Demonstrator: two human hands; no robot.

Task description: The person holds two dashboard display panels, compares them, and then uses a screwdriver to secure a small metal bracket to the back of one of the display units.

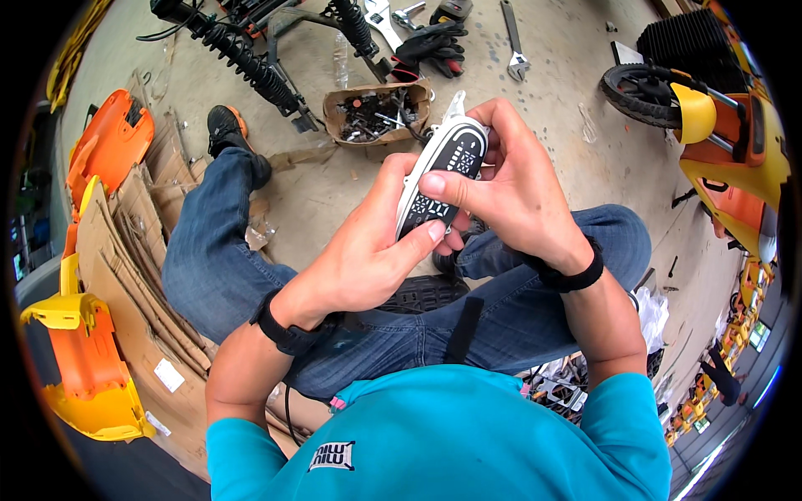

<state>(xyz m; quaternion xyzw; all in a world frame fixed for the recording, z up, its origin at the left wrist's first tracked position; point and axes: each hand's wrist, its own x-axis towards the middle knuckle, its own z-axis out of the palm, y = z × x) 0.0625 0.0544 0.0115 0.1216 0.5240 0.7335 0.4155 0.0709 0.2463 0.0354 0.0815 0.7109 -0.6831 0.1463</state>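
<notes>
Display unit [457, 157], white housing with a rounded black face, is held in mid-air above the wearer's lap, between the bent legs, long axis tilted, upper end leaning right. Lit-looking white segments and icons on the face; the pale mounting tab [456, 103] projects from the top.

Left hand [361, 263]: closed on the lower left portion, thumb pressed near the bottom of the face, index finger along the left edge. Right hand [528, 188]: closed about the upper right side, thumb laid across the middle of the face, fingers curled around behind. I cannot tell exactly how the fingers sit underneath; the unit hides them. I note a black band on each wrist.

Surroundings, as I view them from the head camera: beyond the unit, an open cardboard box [357, 139] of mixed small hardware on the floor; dark gloves [432, 48] behind it; an adjustable wrench [513, 43] farther right. Flattened cardboard [138, 288] and a yellow-orange body panel [90, 359] lie at left; a yellow vehicle [693, 113] stands at right.
</notes>
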